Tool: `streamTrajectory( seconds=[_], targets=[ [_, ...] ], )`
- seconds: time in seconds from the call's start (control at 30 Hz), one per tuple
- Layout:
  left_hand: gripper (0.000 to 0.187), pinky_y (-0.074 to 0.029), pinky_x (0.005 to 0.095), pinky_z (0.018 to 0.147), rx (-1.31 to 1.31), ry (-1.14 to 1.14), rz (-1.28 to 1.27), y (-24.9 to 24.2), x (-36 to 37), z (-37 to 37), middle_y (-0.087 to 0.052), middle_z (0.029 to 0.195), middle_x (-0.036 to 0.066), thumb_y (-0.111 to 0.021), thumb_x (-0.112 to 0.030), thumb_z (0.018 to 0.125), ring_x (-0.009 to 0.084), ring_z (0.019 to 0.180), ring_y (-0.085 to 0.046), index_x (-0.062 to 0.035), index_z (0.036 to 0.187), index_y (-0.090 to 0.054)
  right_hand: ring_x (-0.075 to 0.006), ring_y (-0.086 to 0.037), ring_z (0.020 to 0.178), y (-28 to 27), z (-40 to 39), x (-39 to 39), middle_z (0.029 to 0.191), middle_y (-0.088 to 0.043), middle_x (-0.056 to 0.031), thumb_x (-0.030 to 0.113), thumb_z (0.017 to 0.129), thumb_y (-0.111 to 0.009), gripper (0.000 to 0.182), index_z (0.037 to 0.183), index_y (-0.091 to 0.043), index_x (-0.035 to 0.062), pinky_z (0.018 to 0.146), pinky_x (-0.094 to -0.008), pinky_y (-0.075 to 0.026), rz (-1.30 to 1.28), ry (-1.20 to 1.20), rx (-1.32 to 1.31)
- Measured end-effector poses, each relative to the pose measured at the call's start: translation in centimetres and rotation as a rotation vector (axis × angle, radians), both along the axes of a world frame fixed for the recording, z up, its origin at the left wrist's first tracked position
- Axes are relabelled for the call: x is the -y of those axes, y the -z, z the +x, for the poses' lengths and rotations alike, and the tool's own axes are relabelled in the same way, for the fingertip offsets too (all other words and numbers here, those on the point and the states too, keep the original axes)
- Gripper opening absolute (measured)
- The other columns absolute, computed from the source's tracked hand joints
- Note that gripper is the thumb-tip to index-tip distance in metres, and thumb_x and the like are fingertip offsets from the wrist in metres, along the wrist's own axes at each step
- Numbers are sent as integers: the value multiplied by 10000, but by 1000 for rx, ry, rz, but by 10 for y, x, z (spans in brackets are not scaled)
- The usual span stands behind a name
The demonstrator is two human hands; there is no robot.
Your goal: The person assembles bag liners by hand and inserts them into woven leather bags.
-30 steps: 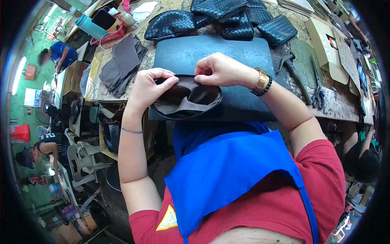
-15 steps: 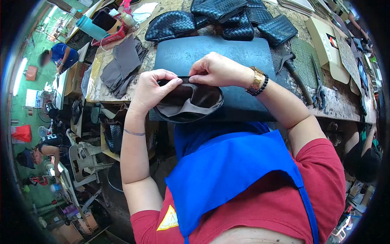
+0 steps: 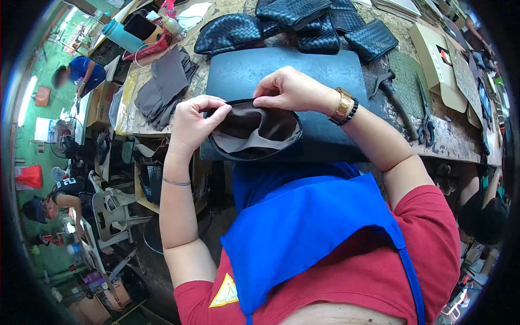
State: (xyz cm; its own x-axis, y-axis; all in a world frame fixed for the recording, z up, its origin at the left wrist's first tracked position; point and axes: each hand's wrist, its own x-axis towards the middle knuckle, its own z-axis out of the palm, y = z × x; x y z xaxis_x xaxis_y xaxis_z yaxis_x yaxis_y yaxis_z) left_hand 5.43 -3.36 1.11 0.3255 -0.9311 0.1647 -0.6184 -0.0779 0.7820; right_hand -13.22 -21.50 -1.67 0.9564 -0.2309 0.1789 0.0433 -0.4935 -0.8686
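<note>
Between my hands is a black pouch (image 3: 254, 154) with a grey-brown lining, its mouth facing me and spread wide. My left hand (image 3: 197, 119) pinches the rim at its upper left between thumb and fingers. At the top of the rim, my right hand (image 3: 290, 92) grips the edge the same way. Beneath the pouch lies a dark flat board (image 3: 330, 130) at the table's near edge. Several black woven-pattern pouches (image 3: 233, 32) are heaped just beyond the board.
Grey-brown fabric pieces (image 3: 165, 84) lie left of the board. To the right are a hammer (image 3: 398, 103) and scissors (image 3: 425, 116). A red basket (image 3: 154, 46) and a teal bottle (image 3: 122, 35) stand at the far left; a cardboard box (image 3: 436, 65) is at the right. Other people work at left and right.
My left hand has slid left along the rim, away from my right hand. The pouch mouth is spread wider and has shifted slightly right, showing more lining.
</note>
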Motion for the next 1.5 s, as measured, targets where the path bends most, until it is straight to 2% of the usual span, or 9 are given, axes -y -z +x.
streamTrajectory(
  seconds=[0.1, 0.5, 0.7, 0.8, 0.9, 1.03, 1.13, 1.33, 1.5],
  targets=[
    [128, -519, 244, 742, -9, -6, 2, 0, 1, -2, -732, 846, 63, -771, -108, 802, 101, 775, -670, 9, 839, -735, -78, -593, 660, -5, 1, 0, 727, -674, -33, 223, 890, -693, 218, 914, -701, 6, 618, -264, -491, -12, -39, -78],
    [133, -518, 245, 730, 4, 18, -3, 1, 5, -3, -734, 851, 58, -765, -125, 810, 93, 772, -667, 0, 844, -737, -76, -599, 650, -4, 12, -1, 727, -679, -41, 211, 887, -709, 203, 900, -677, 11, 605, -266, -494, -40, -84, -3],
    [113, -503, 263, 823, -19, 42, 52, -5, 9, -9, -722, 908, 80, -751, -78, 823, 118, 864, -655, 22, 871, -731, -76, -615, 666, -9, 17, 1, 728, -677, -42, 220, 886, -708, 212, 904, -680, 10, 611, -261, -501, -61, -114, 0],
    [104, -502, 260, 830, -32, 56, 54, -7, 10, -12, -722, 919, 81, -750, -78, 826, 117, 876, -655, 20, 857, -733, -164, -693, 702, -7, 20, -1, 774, -719, -118, 241, 851, -708, 234, 909, -711, 14, 670, -298, -549, 13, -100, -9],
    [237, -505, 255, 834, -58, 81, 53, -8, 7, -12, -715, 918, 98, -764, -83, 818, 117, 887, -655, 12, 1017, -674, -85, -623, 669, -6, 22, 1, 739, -690, -55, 242, 889, -707, 233, 921, -697, 11, 614, -264, -502, -56, -95, -2],
    [335, -551, 311, 777, 21, -31, 90, -15, 4, -18, -723, 907, 136, -765, -128, 812, 183, 871, -705, -11, 1076, -596, -88, -619, 660, -5, 22, 1, 728, -690, -62, 257, 886, -718, 248, 935, -708, 14, 613, -269, -501, -80, -78, -11],
    [338, -529, 265, 780, 108, -27, 145, -17, 4, -18, -707, 904, 113, -765, -85, 823, 112, 840, -655, -24, 1093, -570, -87, -606, 644, -7, 21, 1, 716, -686, -65, 263, 883, -725, 253, 944, -713, 18, 608, -272, -494, -78, -88, -23],
    [354, -517, 221, 717, -101, -23, 216, -16, 4, -13, -714, 879, 73, -742, -40, 834, 67, 810, -647, -34, 1137, -559, -77, -581, 625, -4, 21, 5, 706, -679, -56, 258, 883, -727, 246, 946, -711, 21, 600, -273, -483, -90, -99, -11],
    [368, -512, 215, 713, -100, -3, 197, -17, 4, -16, -716, 882, 53, -711, -2, 843, 65, 819, -651, -43, 1177, -564, -81, -570, 613, -1, 26, -1, 696, -674, -56, 233, 877, -724, 217, 904, -690, 20, 598, -276, -482, -82, -115, 56]
  ],
)
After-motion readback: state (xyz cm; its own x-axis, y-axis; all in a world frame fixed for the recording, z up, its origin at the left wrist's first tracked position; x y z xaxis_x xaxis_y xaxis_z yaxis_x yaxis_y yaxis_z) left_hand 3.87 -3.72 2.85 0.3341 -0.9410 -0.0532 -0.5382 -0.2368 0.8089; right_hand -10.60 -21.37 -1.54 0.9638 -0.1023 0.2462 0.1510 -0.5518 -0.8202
